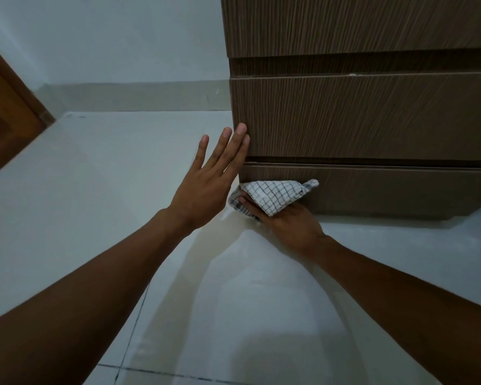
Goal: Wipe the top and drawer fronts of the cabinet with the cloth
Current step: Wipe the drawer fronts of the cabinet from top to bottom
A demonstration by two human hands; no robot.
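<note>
- Wooden door (3, 120), far left of the left-hand fingers, only partly in frame.
- Pale wall (109, 37) and skirting (136, 95) behind and above the left-hand fingers.
- Tiled floor (95, 176) under both arms, glossy, with dark grout lines near the bottom edge.
- Left hand (203, 190): fingers (240, 132) straight and spread wide, holding nothing. The two fingertips nearest the cabinet touch the left edge of the middle drawer front (372, 115); the other fingers are off it, over the floor.
- Cabinet (372, 29): brown wood grain, right of the left-hand fingers, standing on the floor. Its top is out of view.
- Cloth (272, 194): white with a dark check, bunched, just below the left-hand fingers and draped over the right-hand fingers. It is pressed to the left end of the bottom drawer front (400, 190), one corner sticking out to the right.
- Right hand (292, 226): low, near the floor, back of hand up, gripping the cloth. Fingers mostly hidden under the cloth; one digit shows at the cloth's lower left edge.
</note>
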